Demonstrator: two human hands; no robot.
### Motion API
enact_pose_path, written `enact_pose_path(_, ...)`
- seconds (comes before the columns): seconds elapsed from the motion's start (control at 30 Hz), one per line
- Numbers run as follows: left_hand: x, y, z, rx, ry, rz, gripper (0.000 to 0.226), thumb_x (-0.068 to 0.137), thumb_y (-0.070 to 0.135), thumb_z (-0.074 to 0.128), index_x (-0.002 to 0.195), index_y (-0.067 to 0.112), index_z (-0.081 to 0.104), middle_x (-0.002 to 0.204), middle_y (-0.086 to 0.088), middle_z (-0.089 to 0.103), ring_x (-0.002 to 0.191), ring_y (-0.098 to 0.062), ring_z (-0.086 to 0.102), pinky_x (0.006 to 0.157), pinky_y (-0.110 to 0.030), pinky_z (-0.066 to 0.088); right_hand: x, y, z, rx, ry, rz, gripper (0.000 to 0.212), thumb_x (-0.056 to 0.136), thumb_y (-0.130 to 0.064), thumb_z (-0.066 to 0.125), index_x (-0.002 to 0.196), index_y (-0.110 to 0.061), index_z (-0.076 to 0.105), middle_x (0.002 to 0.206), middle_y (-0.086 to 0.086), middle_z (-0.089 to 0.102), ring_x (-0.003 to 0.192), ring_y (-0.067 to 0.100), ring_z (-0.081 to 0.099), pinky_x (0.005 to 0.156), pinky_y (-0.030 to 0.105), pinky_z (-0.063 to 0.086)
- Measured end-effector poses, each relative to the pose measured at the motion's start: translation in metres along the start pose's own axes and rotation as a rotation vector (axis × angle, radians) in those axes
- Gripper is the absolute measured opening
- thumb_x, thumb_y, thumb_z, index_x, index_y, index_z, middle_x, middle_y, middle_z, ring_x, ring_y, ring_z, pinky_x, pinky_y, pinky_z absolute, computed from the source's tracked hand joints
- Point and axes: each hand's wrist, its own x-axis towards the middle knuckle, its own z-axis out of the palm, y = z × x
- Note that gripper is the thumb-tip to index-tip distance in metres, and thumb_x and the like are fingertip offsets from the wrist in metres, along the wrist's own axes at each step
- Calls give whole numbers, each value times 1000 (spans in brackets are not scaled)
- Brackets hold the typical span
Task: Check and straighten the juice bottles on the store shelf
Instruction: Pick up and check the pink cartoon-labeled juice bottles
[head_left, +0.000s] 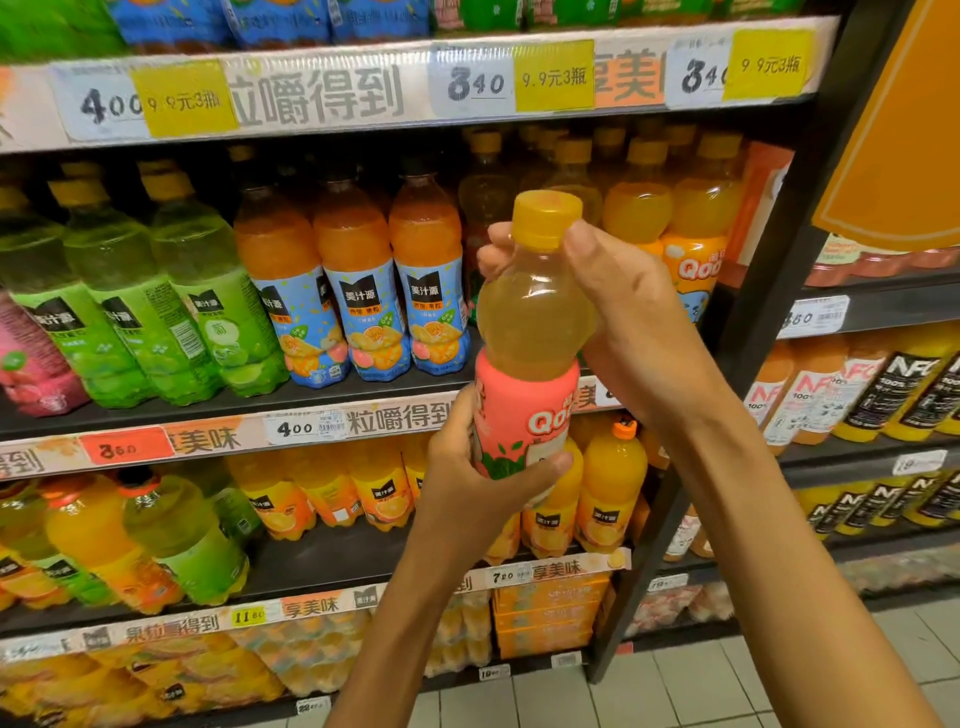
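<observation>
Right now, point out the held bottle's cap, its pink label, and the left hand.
Cap (546, 218), head view: front of the yellow screw cap.
Pink label (519, 410), head view: bare pink area above the lettering.
Left hand (467, 483), head view: back of the hand.

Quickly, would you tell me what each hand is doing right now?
Left hand: grips the pink-labelled bottle at its label.
Right hand: grips the same bottle's neck.
</observation>
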Motion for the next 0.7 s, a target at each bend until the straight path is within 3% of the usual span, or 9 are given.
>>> enact_pose_path(0.2, 8, 4, -10, 98, 41, 108, 73, 66, 3, 80, 124, 32, 45, 126, 2, 58, 114, -4, 58, 87, -16, 48, -20, -7, 0, 69, -174, -117, 49, 86, -43, 57, 118, -7, 58, 119, 2, 65, 119, 22, 57, 95, 36, 46)
enact_pose_path(0.33, 7, 6, -15, 137, 2, 139, 72, 64, 7, 80, 121, 36, 47, 117, 22, 63, 110, 4, 57, 84, -10, 46, -23, -10, -1, 68, -183, -150, 49, 83, -45, 62, 115, -8, 60, 114, 0, 67, 113, 21, 60, 93, 37, 48)
enact_pose_path(0.43, 2, 4, -20, 26, -64, 76, 78, 57, 7, 86, 120, 35, 50, 116, 10, 67, 109, -11, 63, 83, -21, 52, -17, -12, -3, 124, -146, -137, 53, 77, -47, 68, 112, -7, 59, 106, -1, 70, 104, 18, 64, 87, 34, 51)
enact_pose_path(0.53, -6, 4, -18, -156, -195, -45, 70, 53, 25, 91, 114, 30, 58, 111, -10, 70, 103, -30, 66, 80, -37, 55, -7, -12, -6, 323, -137, -53, 57, 69, -48, 77, 106, -8, 59, 99, 3, 69, 102, 25, 64, 89, 40, 51)
enact_pose_path(0.63, -12, 1, -11, -235, -258, -99, 61, 59, 48, 85, 114, 31, 63, 112, -9, 70, 102, -26, 67, 79, -32, 54, -4, -9, -6, 508, -158, 40, 47, 67, -44, 78, 96, -9, 68, 96, 9, 69, 96, 29, 66, 82, 41, 55)
enact_pose_path(0.7, -13, -1, -7, -216, -250, -103, 56, 65, 57, 77, 115, 34, 63, 115, -7, 69, 105, -25, 66, 82, -34, 55, -4, -7, -5, 509, -56, 68, 33, 74, -40, 75, 85, -10, 67, 86, 7, 67, 83, 23, 66, 72, 35, 56)
